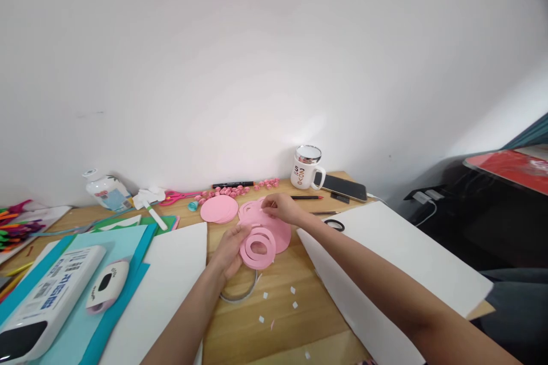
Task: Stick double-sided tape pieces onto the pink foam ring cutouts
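My left hand (pixel 233 246) is closed around the edge of a pink paper spiral (pixel 259 264), made of rings around an open middle. My right hand (pixel 281 208) reaches over a large pink paper disc (pixel 282 235), fingertips pinched together above other cut pink paper. Whatever lies between those fingertips is too small to make out. Left of the hands sit stacked pink paper circles (pixel 219 209). Under my left wrist a grey tape roll (pixel 238 299) lies partly hidden. Several tiny white squares (pixel 295 305) are scattered on the wooden table (pixel 240 333).
Behind stand a white mug (pixel 305 174), a phone (pixel 345 187) and pink beads (pixel 233 190). White boards (pixel 398 256) flank both arms. At left are a white correction-tape-like device (pixel 108 286), a long white case (pixel 53 302), pink scissors (pixel 171 198) and a white bottle (pixel 107 189).
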Demonstrator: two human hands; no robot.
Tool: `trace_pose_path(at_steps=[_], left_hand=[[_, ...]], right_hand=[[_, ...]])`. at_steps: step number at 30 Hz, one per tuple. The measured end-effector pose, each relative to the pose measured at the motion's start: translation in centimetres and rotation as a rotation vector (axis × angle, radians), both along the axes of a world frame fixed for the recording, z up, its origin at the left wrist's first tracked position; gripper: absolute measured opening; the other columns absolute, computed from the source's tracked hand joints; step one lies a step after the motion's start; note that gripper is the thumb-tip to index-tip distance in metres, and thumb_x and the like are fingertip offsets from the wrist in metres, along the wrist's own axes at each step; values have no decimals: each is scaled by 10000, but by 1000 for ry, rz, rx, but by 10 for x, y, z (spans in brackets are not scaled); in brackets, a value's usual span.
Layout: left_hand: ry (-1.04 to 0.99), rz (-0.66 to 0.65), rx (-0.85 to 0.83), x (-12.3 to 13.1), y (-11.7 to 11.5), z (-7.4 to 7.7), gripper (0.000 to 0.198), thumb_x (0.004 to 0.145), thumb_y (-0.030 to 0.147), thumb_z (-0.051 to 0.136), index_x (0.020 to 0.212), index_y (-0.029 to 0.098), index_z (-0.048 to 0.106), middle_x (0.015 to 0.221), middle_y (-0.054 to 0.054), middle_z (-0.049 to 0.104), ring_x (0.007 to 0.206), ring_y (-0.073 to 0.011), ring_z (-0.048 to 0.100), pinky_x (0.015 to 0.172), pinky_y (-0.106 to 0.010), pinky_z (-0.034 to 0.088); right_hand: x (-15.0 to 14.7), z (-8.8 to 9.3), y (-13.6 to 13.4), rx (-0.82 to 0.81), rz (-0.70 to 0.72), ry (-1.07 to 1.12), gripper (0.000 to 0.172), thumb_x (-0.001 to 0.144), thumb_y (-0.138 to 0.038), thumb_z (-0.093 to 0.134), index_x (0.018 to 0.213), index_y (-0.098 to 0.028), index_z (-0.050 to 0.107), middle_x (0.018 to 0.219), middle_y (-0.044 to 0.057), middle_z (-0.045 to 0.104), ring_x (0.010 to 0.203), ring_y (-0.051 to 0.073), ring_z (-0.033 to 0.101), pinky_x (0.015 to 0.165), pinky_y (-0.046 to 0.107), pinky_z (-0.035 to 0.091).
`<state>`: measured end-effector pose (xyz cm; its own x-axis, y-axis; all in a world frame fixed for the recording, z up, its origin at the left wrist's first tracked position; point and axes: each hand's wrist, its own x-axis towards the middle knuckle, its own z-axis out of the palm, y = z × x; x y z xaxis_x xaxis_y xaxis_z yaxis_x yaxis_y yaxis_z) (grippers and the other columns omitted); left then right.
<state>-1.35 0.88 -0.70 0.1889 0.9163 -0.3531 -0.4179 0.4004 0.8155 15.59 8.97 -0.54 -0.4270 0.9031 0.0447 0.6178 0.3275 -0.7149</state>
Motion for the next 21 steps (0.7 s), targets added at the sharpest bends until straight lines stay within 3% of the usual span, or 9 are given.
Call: trace_pose_path(at_steps=[6, 10, 13, 15, 17, 18, 21], left_hand=[[-6, -5, -19, 1, -2, 3, 227, 663, 200, 698, 841, 59, 686, 722, -125, 708, 623, -193, 651, 573, -283, 528], [-16, 7, -33, 0, -2, 4, 180, 679, 179, 683, 815, 61, 687, 694, -118, 708, 613, -196, 655, 577, -289, 532], [-33, -7, -50, -1, 0, 2, 140, 694, 167, 668, 780, 56, 681, 677, -120, 704, 600, -192, 652, 569, -283, 529], [-42, -4, -49, -3, 2, 0, 118, 707, 162, 656, 754, 55, 675, 671, -121, 702, 583, -182, 646, 561, -270, 525], [-53, -2, -56, -4, 5, -2, 100, 717, 148, 645, 734, 53, 668, 690, -128, 704, 598, -179, 647, 586, -266, 526], [-54, -4, -71, -4, 6, -2, 98, 724, 142, 636, 736, 50, 667, 701, -133, 704, 617, -186, 651, 607, -276, 529], [-56, 7, -110, -4, 8, -3, 111, 749, 138, 608, 771, 45, 665, 717, -137, 706, 650, -201, 660, 641, -294, 533]], right_hand=[[-23, -10, 19, 37, -57, -130, 89, 658, -63, 558, 623, -119, 619, 654, 61, 645, 628, 155, 573, 544, 219, 361], [-21, -7, 19, 9, -78, -123, 157, 740, -85, 480, 648, -93, 607, 691, 105, 650, 638, 168, 585, 549, 233, 381], [-4, 5, 8, -57, -18, -53, 202, 817, -159, 440, 756, -83, 617, 719, 92, 657, 603, 135, 589, 548, 219, 423], [15, 14, -6, -142, 103, 19, 178, 790, -256, 538, 825, -106, 626, 732, 51, 664, 632, 122, 603, 582, 209, 456], [33, 20, -26, -423, 387, 196, 282, 714, -317, 641, 918, -123, 628, 830, 50, 670, 724, 139, 614, 657, 238, 480], [40, 21, -37, -527, 447, 234, 304, 681, -333, 672, 905, -130, 641, 837, 47, 672, 742, 142, 615, 690, 249, 482], [43, 14, -72, -695, 408, 394, 327, 681, -366, 670, 918, -140, 660, 919, 70, 664, 833, 163, 612, 791, 288, 464]])
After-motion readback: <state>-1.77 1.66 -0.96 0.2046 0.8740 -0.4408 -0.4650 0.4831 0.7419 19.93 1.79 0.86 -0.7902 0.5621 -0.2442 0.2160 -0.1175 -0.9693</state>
